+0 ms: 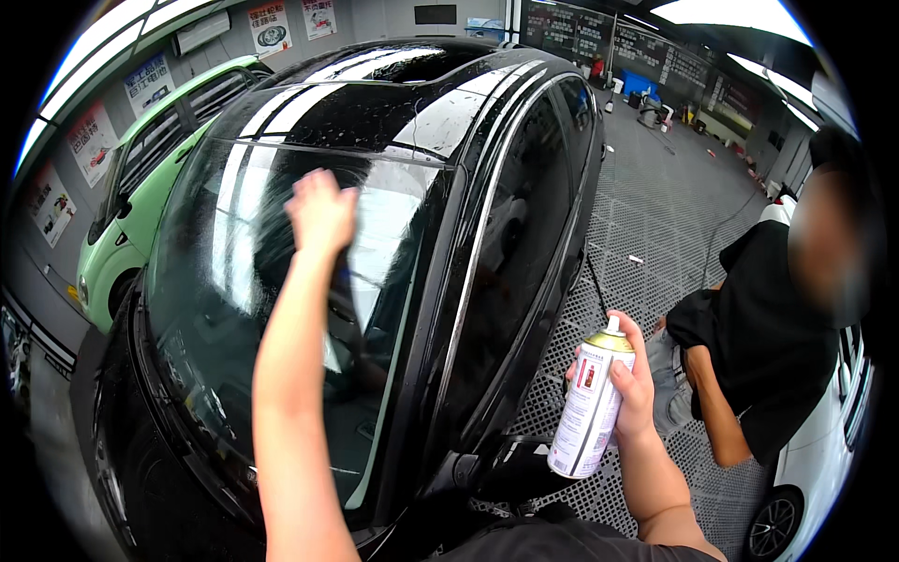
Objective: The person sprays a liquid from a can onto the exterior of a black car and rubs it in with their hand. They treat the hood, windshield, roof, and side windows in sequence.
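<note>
Head view: left hand (321,211) lay open, palm flat against the wet windshield (281,309) of the black car (487,187), arm stretched to reach mid-glass. Right hand (632,389) gripped a white spray can (590,407), upright, held off the car's side, nozzle up.

The left hand (321,211) is smeared by motion blur against the windscreen (234,309), so whether it holds a cloth cannot be told. Fingers of the right hand (629,375) cover part of the spray can (590,407). The black car (393,234) loses its bonnet to the lower rim. A nearby person (758,347) is cut off at the right edge.
</note>
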A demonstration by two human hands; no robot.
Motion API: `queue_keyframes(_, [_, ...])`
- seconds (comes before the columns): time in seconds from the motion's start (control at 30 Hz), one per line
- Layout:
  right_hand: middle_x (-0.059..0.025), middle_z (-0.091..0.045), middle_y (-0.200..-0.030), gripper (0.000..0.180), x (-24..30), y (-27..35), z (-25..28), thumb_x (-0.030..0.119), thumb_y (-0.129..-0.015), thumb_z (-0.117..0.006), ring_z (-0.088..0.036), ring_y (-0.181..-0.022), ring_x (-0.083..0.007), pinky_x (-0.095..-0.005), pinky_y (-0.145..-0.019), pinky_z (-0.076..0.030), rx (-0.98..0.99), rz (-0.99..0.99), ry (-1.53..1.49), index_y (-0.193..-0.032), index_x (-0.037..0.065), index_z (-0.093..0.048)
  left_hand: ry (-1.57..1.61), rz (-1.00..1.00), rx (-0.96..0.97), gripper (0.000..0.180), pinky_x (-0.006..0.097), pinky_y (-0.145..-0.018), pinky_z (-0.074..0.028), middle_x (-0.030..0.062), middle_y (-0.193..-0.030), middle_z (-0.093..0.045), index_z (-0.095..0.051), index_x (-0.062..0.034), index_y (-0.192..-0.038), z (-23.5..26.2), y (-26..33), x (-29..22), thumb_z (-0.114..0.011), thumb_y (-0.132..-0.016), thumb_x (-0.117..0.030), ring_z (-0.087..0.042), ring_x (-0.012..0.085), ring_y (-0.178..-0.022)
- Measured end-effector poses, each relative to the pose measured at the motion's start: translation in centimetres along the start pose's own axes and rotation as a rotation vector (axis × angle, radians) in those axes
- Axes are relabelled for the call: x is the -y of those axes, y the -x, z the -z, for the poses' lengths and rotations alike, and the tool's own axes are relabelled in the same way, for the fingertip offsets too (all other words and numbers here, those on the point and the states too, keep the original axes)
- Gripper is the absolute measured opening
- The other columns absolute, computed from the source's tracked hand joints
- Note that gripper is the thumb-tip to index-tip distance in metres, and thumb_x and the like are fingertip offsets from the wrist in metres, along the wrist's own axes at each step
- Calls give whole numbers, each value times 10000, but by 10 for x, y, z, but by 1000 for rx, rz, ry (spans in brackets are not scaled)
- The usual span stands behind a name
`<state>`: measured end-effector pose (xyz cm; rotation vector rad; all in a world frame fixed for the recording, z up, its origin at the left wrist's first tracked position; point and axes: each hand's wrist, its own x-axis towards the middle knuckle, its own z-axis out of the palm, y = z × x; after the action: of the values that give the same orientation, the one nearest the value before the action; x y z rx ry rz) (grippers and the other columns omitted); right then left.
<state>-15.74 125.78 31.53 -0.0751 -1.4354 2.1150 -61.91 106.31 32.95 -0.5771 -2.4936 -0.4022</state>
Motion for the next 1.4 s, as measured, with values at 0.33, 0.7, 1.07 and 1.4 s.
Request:
queue_keyframes(0.33, [-235, -622, -1116, 798, 1, 19, 0, 314, -917, -696, -715, -885, -312, -400, -717, -637, -39, 56, -19, -1522, 50, -248, -64, -731, 170, 617, 558, -1227, -194, 147, -1625, -335, -358, -13, -1536, 23, 98, -71, -456, -1006, -315, -256, 338, -1526])
queue_keyframes(0.7, [-231, -596, -1145, 693, 3, 8, 31, 354, -990, -573, -692, -880, -281, -389, -627, -638, 13, 59, 43, -1541, 85, -250, -17, 746, -5, 696, 469, -1262, -93, 128, -1694, -158, -168, -46, -1618, 33, 500, 186, -400, -1064, -397, -110, 298, -1571])
queue_keyframes(1.07, [-221, -597, -1147, 796, 11, -20, -71, 399, -948, -665, -684, -892, -294, -402, -629, -632, 342, -37, 33, -1534, 70, -239, 146, 320, 164, 889, 542, -1239, -175, 292, -1598, -284, -339, 104, -1494, 124, 320, -2, -646, -904, -485, -214, 448, -1512])
queue_keyframes(1.4, [-221, -575, -1151, 771, 6, -26, -97, 415, -963, -632, -663, -908, -284, -392, -641, -622, 368, 40, 212, -1552, 99, -247, 38, 1033, 54, 750, 520, -1146, -331, 256, -1484, -456, -465, 78, -1408, 96, 410, 258, -558, -947, -506, -430, 399, -1373])
